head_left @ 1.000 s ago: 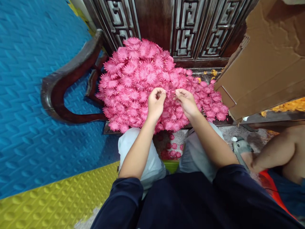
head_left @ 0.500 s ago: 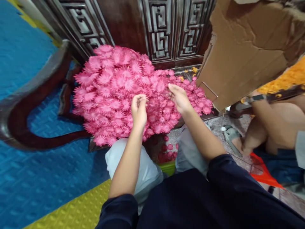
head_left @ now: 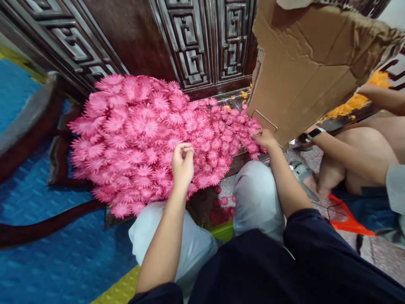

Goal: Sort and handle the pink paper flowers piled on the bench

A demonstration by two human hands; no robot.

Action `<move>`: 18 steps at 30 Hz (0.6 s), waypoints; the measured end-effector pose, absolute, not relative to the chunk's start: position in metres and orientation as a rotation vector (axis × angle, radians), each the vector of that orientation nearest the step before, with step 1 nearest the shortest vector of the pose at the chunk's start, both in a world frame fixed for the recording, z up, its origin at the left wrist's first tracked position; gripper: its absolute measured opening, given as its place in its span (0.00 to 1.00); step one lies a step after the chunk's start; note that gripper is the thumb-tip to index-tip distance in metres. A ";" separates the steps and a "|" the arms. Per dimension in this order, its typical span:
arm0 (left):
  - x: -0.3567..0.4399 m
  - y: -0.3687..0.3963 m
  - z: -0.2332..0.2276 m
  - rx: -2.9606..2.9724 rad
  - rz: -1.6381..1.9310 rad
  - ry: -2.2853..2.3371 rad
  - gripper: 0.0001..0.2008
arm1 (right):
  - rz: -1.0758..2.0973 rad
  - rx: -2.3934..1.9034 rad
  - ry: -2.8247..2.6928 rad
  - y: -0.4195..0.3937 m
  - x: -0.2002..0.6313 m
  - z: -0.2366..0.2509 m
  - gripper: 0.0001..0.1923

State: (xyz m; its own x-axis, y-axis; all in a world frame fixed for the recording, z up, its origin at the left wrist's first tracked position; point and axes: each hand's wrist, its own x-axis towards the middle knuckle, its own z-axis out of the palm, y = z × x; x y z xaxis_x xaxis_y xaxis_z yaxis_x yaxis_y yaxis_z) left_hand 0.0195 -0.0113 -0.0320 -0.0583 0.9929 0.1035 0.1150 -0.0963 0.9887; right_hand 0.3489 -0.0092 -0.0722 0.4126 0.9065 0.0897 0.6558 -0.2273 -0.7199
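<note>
A big heap of pink paper flowers (head_left: 139, 135) lies on a dark wooden seat in front of me. My left hand (head_left: 182, 164) hovers over the heap's near side, fingers pinched together on something too small to make out. My right hand (head_left: 264, 137) has reached to the heap's right edge and touches the pink flowers there, fingers curled down onto them. Whether it grips one is hidden by the hand itself.
A torn cardboard box (head_left: 303, 63) stands just right of my right hand. Behind it lie orange flowers (head_left: 357, 101). Another person's arm with a wristwatch (head_left: 341, 147) works at the right. Carved dark wood panels (head_left: 196, 42) rise behind; blue mat (head_left: 47, 261) at left.
My hands have parted: the right one swung from the heap's middle out to its right edge by the box. The left stayed pinched. The view turned to the right.
</note>
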 end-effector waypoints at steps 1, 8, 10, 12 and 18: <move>0.020 -0.012 -0.032 1.349 1.263 1.299 0.05 | 0.429 -2.071 -1.311 -0.003 0.348 -0.071 0.05; 0.022 -0.018 -0.029 1.488 1.170 1.332 0.04 | 0.170 -2.249 -1.708 0.073 0.333 -0.071 0.25; 0.022 -0.017 -0.028 1.500 1.156 1.352 0.04 | 0.190 -2.274 -1.910 0.089 0.329 -0.082 0.31; 0.021 -0.015 -0.028 1.503 1.142 1.369 0.04 | 0.243 -2.318 -2.012 0.096 0.329 -0.095 0.28; 0.026 -0.013 -0.027 1.572 1.087 1.380 0.04 | 0.160 -2.407 -1.902 0.090 0.344 -0.111 0.22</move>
